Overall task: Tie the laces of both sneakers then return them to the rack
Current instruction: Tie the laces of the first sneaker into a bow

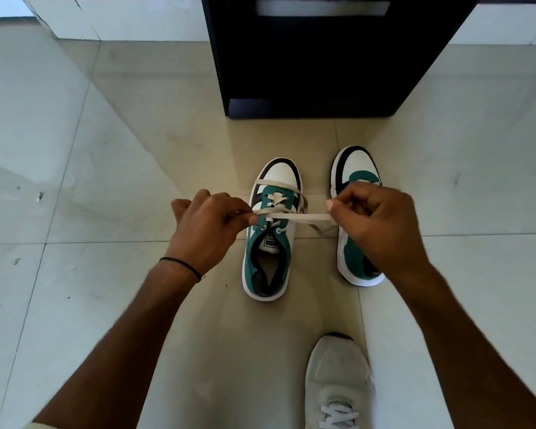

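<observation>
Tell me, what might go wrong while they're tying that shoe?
1. The lace is stretched taut between the left hand and right hand. If either pinch slips, the tie could go slack.
2. Nothing holds the left sneaker down, so a hard pull might drag or tip it.
3. The right hand hangs over the right sneaker and could knock it.

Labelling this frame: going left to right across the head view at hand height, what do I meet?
Left hand → left sneaker → right hand. Left out: the lace, spanning both hands, and the right sneaker, under the right hand.
</observation>
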